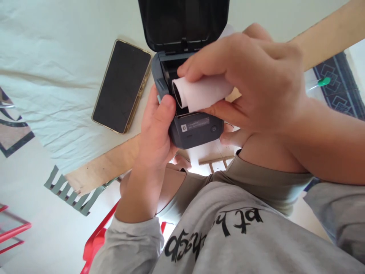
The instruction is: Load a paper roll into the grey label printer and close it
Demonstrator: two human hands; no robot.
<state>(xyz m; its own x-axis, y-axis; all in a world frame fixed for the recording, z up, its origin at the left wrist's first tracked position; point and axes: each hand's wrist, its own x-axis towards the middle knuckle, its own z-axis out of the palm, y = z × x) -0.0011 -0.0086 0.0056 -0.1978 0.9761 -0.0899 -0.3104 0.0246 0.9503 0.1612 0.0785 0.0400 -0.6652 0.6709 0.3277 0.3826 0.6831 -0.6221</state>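
Observation:
A small dark grey label printer (196, 133) has its black lid (185, 24) swung up, so its inner compartment shows. My left hand (158, 129) grips the printer by its left side, thumb on the near left edge. Between the fingers and thumb of my right hand (256, 80) is a roll of white paper (207, 93), tilted, with its hollow end facing left. The roll is over the printer's compartment; whether it touches the inside I cannot tell. My right hand hides the printer's right side.
Left of the printer a phone (122, 85) with a dark screen lies on a pale cloth (57, 72). A wooden edge (108, 161) runs along the near side. A pen with a green cap (324, 81) is at the right, near a dark patterned fabric (342, 83). Red bars (14, 232) show lower left.

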